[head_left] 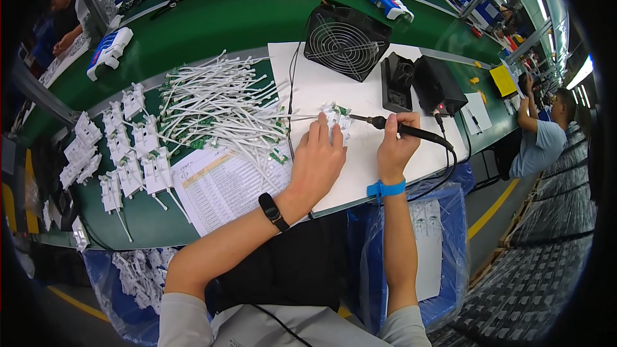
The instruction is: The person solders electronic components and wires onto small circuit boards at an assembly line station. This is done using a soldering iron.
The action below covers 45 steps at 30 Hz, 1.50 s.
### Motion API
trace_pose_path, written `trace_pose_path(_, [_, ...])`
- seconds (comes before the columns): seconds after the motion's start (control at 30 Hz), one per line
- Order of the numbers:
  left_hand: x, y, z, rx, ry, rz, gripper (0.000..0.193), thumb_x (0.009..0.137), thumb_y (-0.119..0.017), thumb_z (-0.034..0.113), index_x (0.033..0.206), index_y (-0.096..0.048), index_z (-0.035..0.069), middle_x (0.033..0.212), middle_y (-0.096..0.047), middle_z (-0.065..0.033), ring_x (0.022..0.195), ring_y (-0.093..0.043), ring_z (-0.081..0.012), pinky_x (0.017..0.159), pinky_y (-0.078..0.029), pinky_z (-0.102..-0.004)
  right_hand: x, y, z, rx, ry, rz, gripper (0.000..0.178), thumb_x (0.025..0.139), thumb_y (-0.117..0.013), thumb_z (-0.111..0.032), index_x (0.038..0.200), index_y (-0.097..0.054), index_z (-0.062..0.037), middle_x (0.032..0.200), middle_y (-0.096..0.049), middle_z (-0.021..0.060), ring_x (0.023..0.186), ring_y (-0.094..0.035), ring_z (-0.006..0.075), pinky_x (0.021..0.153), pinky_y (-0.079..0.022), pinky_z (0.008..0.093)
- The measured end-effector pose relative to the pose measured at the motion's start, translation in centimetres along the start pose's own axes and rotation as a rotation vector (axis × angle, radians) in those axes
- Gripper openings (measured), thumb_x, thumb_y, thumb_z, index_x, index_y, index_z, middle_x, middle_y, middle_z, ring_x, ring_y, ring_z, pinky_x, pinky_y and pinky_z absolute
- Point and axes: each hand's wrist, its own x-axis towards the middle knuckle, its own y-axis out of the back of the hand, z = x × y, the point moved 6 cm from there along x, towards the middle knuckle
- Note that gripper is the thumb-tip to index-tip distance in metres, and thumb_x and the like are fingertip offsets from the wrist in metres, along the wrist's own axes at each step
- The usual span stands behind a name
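My right hand, closed like around a pen, grips a soldering iron whose tip points left at a small white plastic part with a green circuit board. That part lies on the white work sheet. Fingertips of my left hand press and hold it from the near left side. A white lead runs from the part toward a heap of white cables with small green boards at their ends. My fingers partly cover the part, so the joint under the tip cannot be made out.
A black fan stands behind the work. Right of it are a black iron stand and a black power box. White assemblies and a printed sheet lie left. Blue-lined bins flank me; a person sits far right.
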Motion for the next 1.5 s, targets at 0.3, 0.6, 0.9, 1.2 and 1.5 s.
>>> trace_pose_path(0.3, [0.0, 0.0, 0.0, 0.001, 0.001, -0.007, 0.047, 0.086, -0.072, 0.024, 0.12, -0.064, -0.007, 0.134, -0.056, -0.0317, 0.115, -0.056, -0.0325, 0.091, -0.054, -0.0341, 0.3, 0.4, 0.7, -0.023, -0.047, 0.06, 0.019, 0.1, -0.062, -0.014, 0.087, -0.051, -0.0047, 0.077, -0.046, -0.0019, 0.07, -0.039, 0.006, 0.061, -0.033, 0.0235])
trace_pose_path(0.6, [0.1, -0.2, 0.1, 0.012, -0.002, -0.006, 0.046, 0.087, -0.071, 0.025, 0.121, -0.064, -0.006, 0.134, -0.056, -0.0317, 0.116, -0.055, -0.0323, 0.092, -0.054, -0.0341, 0.4, 0.2, 0.5, -0.033, -0.026, 0.051, 0.018, 0.099, -0.063, -0.013, 0.087, -0.052, -0.005, 0.076, -0.047, -0.0019, 0.07, -0.04, 0.0055, 0.061, -0.033, 0.0227])
trace_pose_path(0.9, [0.4, 0.1, -0.3, -0.014, -0.001, 0.03, 0.045, 0.084, -0.074, 0.022, 0.119, -0.063, -0.004, 0.132, -0.056, -0.0278, 0.109, -0.057, -0.0332, 0.081, -0.057, -0.0367, 2.7, 4.4, 0.2, 0.073, -0.009, 0.301, 0.016, 0.101, -0.062, -0.014, 0.09, -0.052, -0.008, 0.078, -0.048, -0.0041, 0.065, -0.04, 0.0026, 0.057, -0.032, 0.0201])
trace_pose_path(1.2, [0.3, -0.5, -0.3, 0.002, 0.004, -0.006, 0.045, 0.085, -0.072, 0.022, 0.121, -0.062, -0.004, 0.133, -0.055, -0.0281, 0.11, -0.056, -0.0334, 0.084, -0.055, -0.0369, 10.4, 5.3, 1.5, -0.318, 0.125, 0.319, 0.022, 0.097, -0.07, -0.019, 0.089, -0.059, -0.0008, 0.073, -0.061, 0.0035, 0.062, -0.054, 0.0097, 0.058, -0.045, 0.0263])
trace_pose_path(1.5, [0.3, 0.2, -0.1, -0.038, 0.003, 0.005, 0.042, 0.084, -0.064, 0.009, 0.122, -0.064, -0.007, 0.135, -0.055, -0.0344, 0.108, -0.056, -0.0304, 0.087, -0.051, -0.0332, 12.0, 1.6, 7.8, -0.266, -0.11, 0.007, 0.016, 0.096, -0.069, -0.014, 0.1, -0.061, -0.0005, 0.079, -0.064, 0.0036, 0.068, -0.058, 0.0088, 0.061, -0.046, 0.0255])
